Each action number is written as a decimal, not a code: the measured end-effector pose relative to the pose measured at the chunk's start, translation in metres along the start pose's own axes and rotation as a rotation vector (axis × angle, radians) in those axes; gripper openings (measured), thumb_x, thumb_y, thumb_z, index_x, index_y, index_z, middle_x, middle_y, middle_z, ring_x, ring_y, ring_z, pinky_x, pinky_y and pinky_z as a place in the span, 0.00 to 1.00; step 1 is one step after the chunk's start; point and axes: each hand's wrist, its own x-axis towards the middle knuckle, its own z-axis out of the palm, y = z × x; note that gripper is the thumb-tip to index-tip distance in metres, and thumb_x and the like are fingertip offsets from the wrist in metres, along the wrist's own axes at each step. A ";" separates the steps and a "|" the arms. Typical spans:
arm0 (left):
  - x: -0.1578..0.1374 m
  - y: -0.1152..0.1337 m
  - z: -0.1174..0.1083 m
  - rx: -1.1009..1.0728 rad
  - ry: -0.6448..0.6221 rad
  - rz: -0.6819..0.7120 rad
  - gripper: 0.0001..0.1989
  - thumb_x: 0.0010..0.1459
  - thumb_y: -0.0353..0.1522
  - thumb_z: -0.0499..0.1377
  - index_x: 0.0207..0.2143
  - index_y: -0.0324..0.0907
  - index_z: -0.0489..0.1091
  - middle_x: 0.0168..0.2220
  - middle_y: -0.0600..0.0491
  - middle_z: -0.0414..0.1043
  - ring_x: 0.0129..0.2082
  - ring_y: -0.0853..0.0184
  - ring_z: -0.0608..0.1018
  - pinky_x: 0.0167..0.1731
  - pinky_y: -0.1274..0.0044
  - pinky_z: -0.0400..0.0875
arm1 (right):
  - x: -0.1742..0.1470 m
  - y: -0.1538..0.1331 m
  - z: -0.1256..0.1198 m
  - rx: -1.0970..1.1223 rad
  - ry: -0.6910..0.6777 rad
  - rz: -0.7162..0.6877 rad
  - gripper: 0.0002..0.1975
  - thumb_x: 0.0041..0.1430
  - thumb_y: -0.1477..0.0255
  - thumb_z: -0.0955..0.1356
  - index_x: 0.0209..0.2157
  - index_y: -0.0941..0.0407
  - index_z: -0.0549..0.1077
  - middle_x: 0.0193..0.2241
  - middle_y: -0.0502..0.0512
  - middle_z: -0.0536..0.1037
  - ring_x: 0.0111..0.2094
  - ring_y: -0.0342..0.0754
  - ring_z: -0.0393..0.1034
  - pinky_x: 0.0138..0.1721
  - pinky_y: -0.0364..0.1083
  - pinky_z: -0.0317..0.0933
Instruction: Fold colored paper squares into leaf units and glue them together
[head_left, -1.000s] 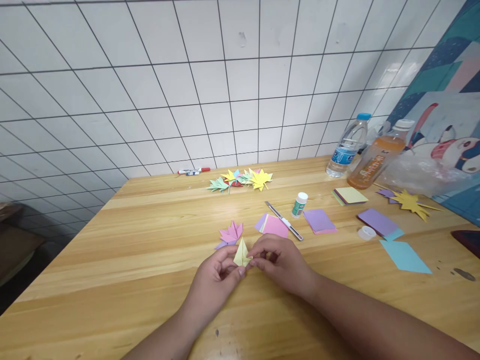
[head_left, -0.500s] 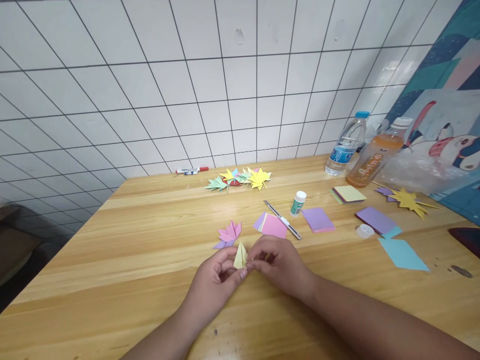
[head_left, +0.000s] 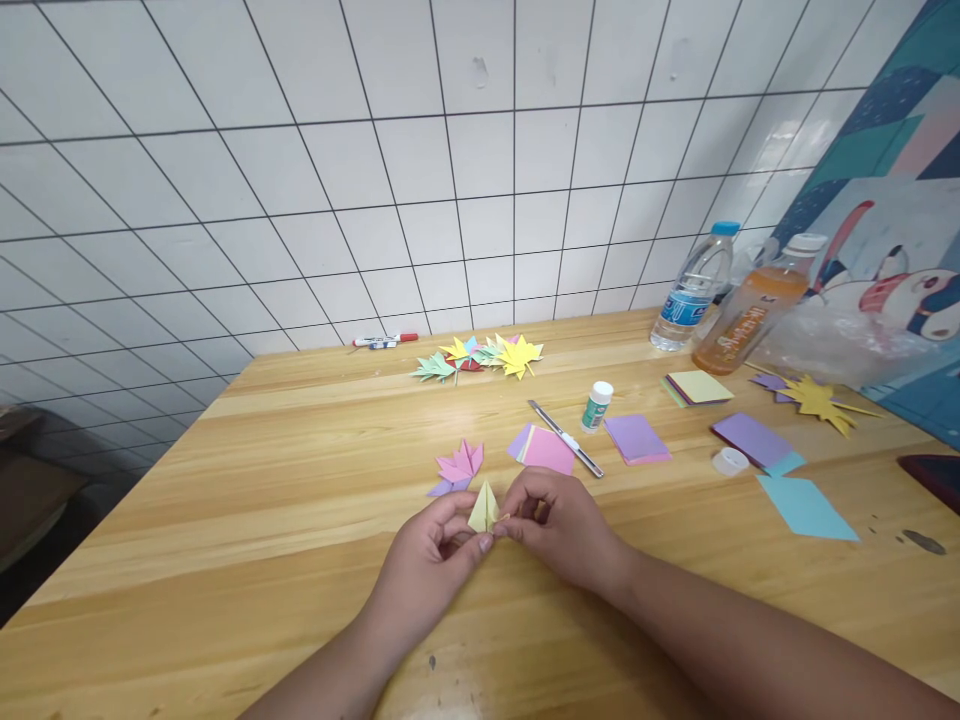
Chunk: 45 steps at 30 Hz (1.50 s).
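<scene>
Between my two hands is a small pale yellow folded paper point(head_left: 484, 508), its pointed tip up and a crease down its middle. My left hand point(head_left: 431, 555) grips its left and lower side between thumb and fingers. On its lower right edge, my right hand point(head_left: 559, 515) pinches the paper with thumb and forefinger; the fingertips partly hide that corner. Just behind my left hand lies a pink and purple folded paper leaf point(head_left: 457, 467). Past my right hand is a fan of pink and purple paper squares point(head_left: 546, 450) with a utility knife point(head_left: 566, 438) across it.
A glue stick point(head_left: 597, 406) stands beside a purple paper stack point(head_left: 637, 440). Folded leaves point(head_left: 517, 355) and markers point(head_left: 385, 341) lie near the wall. Rightward are a water bottle point(head_left: 694, 290), an orange drink bottle point(head_left: 757, 305), a white cap point(head_left: 730, 461) and blue paper point(head_left: 808, 507).
The yellow paper has shifted very slightly up and right and shows its middle crease more squarely. Both hands keep their hold on it.
</scene>
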 end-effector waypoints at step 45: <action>0.001 -0.006 -0.006 0.131 0.029 0.094 0.08 0.52 0.36 0.58 0.29 0.40 0.67 0.20 0.60 0.56 0.21 0.73 0.60 0.22 0.82 0.55 | 0.004 0.010 0.002 0.315 -0.126 0.128 0.08 0.46 0.70 0.70 0.22 0.60 0.71 0.22 0.49 0.69 0.24 0.40 0.60 0.27 0.40 0.55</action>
